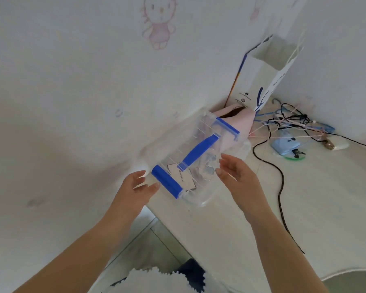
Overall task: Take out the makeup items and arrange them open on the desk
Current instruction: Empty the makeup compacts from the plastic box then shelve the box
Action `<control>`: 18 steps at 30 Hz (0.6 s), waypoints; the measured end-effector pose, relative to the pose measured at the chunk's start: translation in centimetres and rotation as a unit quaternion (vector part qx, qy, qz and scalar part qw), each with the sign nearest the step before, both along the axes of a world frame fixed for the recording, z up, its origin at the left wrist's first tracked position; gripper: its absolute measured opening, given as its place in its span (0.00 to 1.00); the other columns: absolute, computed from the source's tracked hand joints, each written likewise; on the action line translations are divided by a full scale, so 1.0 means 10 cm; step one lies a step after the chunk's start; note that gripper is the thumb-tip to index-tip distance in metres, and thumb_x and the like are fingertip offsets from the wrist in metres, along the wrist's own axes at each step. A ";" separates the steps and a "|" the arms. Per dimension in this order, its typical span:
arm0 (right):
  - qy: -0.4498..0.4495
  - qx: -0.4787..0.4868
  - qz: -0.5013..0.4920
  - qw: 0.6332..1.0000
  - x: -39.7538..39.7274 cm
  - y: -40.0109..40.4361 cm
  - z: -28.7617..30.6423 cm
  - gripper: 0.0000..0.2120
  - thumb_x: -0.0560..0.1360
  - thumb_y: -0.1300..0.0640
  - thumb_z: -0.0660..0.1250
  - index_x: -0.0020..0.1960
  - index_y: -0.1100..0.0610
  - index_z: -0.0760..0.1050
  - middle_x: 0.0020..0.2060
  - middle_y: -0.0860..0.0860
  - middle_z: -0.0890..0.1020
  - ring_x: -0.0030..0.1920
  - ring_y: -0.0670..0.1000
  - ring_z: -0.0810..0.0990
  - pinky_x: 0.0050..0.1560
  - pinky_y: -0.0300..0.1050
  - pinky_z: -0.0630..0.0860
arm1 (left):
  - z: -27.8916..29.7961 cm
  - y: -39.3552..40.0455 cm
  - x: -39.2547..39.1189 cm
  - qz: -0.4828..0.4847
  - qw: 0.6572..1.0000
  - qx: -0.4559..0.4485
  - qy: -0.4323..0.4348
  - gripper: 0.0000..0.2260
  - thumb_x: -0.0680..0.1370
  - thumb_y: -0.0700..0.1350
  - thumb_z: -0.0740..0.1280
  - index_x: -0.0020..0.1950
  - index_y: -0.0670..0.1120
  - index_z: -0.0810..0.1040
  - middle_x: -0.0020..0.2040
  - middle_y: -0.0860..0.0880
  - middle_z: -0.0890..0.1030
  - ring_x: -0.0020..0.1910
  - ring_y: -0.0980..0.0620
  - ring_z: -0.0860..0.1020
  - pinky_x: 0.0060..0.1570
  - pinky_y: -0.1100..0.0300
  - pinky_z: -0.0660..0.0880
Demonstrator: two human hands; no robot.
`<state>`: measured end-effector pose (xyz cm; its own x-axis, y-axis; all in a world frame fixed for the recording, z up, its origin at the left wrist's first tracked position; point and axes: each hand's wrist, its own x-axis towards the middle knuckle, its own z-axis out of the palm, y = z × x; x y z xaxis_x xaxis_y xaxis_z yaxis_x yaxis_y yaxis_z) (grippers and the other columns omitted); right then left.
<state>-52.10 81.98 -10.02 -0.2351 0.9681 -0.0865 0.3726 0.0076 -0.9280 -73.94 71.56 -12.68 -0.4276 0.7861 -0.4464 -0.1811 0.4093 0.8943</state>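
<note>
Near the lower edge of the frame we note a white cloth with a zigzag edge (156, 280). Above it, our left hand (135, 187) sits at centre, fingers loosely spread, grasping nothing, just beside the near blue clip of the clear plastic storage box (199, 157). Our right hand (237, 176) is likewise released, fingertips at the box's right side; we cannot tell if they touch. The box lies on the white desk (262, 218), lid closed, blue handle on top. Behind it: a pink pouch (241, 121), a tall white paper bag (268, 77). Upper right: tangled cables (294, 121), a light-blue device (285, 144).
</note>
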 end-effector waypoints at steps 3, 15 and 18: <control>-0.028 0.023 0.034 0.999 0.08 0.39 0.01 0.15 0.74 0.53 0.69 0.57 0.38 0.71 0.55 0.38 0.77 0.57 0.34 0.74 0.45 0.24 0.70 | -0.02 0.11 0.13 0.062 0.997 -0.012 -0.050 0.26 0.71 0.50 0.72 0.67 0.55 0.67 0.64 0.53 0.70 0.60 0.53 0.75 0.56 0.56 0.73; -0.245 0.156 0.118 0.949 0.22 1.79 -0.27 0.22 0.74 0.51 0.67 0.66 0.52 0.69 0.59 0.49 0.74 0.51 0.43 0.68 0.53 0.39 0.64 | -0.13 0.31 0.51 0.194 0.976 -0.028 -0.091 0.30 0.70 0.50 0.73 0.69 0.50 0.66 0.54 0.48 0.81 0.52 0.52 0.81 0.47 0.56 0.77; -0.246 0.132 0.143 0.949 0.19 1.92 -0.37 0.23 0.74 0.51 0.66 0.68 0.53 0.67 0.60 0.51 0.74 0.54 0.47 0.71 0.53 0.41 0.66 | -0.12 0.33 0.58 0.188 0.977 -0.030 -0.092 0.26 0.70 0.49 0.73 0.66 0.50 0.69 0.51 0.48 0.84 0.48 0.52 0.84 0.43 0.58 0.80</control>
